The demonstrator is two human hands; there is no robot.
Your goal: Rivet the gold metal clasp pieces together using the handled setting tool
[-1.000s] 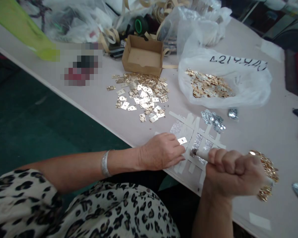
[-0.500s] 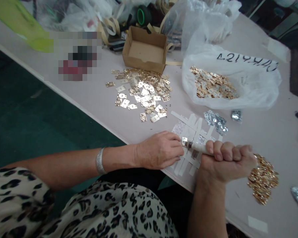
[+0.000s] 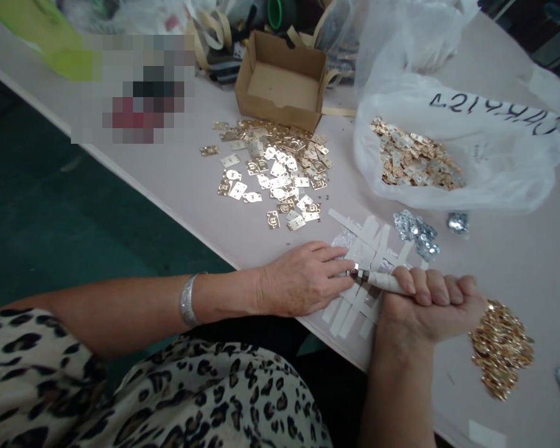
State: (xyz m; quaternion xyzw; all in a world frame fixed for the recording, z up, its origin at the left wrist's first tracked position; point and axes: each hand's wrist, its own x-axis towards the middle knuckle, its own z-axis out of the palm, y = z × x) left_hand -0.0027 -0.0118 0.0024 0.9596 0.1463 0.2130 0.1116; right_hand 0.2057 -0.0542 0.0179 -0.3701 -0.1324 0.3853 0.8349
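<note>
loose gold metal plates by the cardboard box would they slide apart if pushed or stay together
The thin metal plates probably feel stiff but light, since they lie flat with crisp edges. A push would likely scatter them across the smooth table, as they sit loose. Being flat, they seem unlikely to roll.

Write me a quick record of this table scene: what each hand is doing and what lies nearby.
Left hand: resting on crossed white tape strips
Right hand: gripping a white-handled metal-tipped tool
Nearby: loose shiny gold-coloured metal plates; clear plastic bag holding more plates; open brown cardboard box
</note>
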